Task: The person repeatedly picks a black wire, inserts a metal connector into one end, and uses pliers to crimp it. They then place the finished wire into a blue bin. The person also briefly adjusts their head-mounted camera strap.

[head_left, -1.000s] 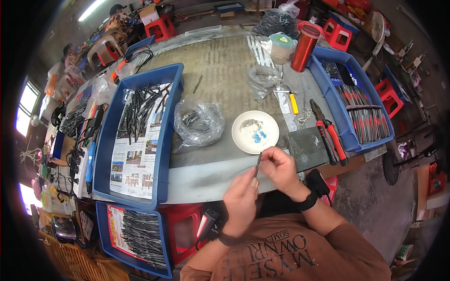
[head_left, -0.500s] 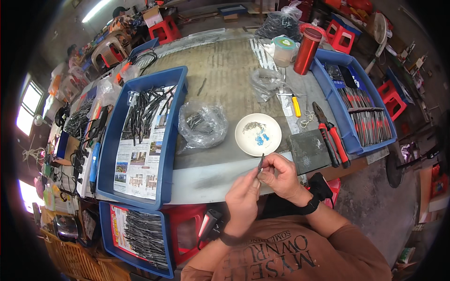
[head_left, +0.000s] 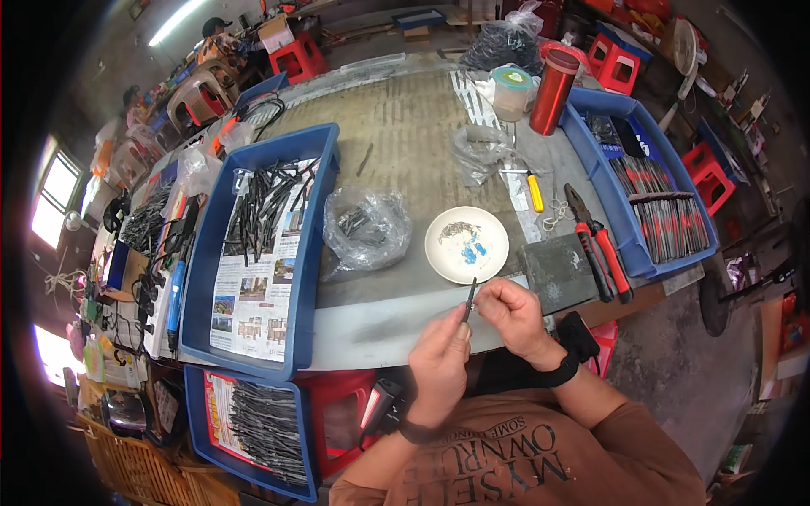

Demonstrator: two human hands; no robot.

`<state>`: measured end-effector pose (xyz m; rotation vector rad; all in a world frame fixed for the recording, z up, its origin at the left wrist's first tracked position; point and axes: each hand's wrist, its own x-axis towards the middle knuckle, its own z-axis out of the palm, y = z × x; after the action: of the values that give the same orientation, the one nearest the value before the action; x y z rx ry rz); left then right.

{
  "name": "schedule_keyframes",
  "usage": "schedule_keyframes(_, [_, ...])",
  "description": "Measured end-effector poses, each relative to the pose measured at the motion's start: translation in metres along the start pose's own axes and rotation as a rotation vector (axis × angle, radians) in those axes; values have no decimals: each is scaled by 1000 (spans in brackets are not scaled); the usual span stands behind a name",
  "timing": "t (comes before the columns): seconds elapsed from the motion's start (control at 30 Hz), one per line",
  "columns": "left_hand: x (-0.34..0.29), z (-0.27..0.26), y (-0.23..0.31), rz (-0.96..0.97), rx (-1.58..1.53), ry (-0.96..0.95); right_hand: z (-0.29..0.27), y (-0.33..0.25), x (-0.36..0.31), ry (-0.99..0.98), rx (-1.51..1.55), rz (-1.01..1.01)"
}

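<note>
My left hand (head_left: 440, 358) is closed round a short, thin black strip (head_left: 471, 297), which points up and away from me. Just right of it is my right hand (head_left: 515, 316), thumb and fingertips pinched together; a tiny light speck shows by the fingertips, too small to name. Both hands are over the table's near edge. Beyond them stands a round white dish (head_left: 451, 268) with small metal-coloured bits and a few blue pieces (head_left: 474, 252) in it. A clear plastic bag (head_left: 371, 244) of dark pieces lies to the left of the dish.
Left stands a blue tray (head_left: 297, 295) with black strips on newspaper; below it, another blue tray (head_left: 192, 413) of strips. On the right are a dark block (head_left: 557, 274), red-handled pliers (head_left: 609, 261), a yellow-handled screwdriver (head_left: 535, 192), a red flask (head_left: 554, 93) and a blue bin (head_left: 582, 169).
My right fingertips have drawn slightly right, away from the black strip, so more of it shows. My left hand keeps its hold. The whole view has shifted a little.
</note>
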<state>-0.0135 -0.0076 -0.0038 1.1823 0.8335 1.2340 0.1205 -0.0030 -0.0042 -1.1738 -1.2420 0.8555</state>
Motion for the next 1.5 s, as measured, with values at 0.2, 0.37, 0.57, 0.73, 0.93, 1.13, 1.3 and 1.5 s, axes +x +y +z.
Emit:
schedule_keyframes(0.2, [-1, 0, -3, 38, 105, -11, 0, -5, 0, 5, -178, -201])
schedule_keyframes(0.37, [-2, 1, -5, -18, 6, -5, 6, -3, -5, 48, -167, -147])
schedule_keyframes(0.57, [-3, 1, -7, 7, 105, -4, 8, 0, -8, 84, -96, -64])
schedule_keyframes(0.73, [-2, 2, -10, 147, 223, -8, 4, -2, -7, 45, -165, -115])
schedule_keyframes(0.93, [-2, 3, -7, 3, 63, 0, 8, -4, -6, 86, -141, -125])
schedule_keyframes(1.13, [2, -1, -2, 340, 501, -32, 8, -4, -8, 80, -191, -192])
schedule_keyframes(1.3, [2, -1, -3, 312, 502, -17, 8, -2, -9, 49, -179, -122])
schedule_keyframes(1.5, [2, -2, -5, 272, 517, -38, 6, -3, -10, 42, -156, -66])
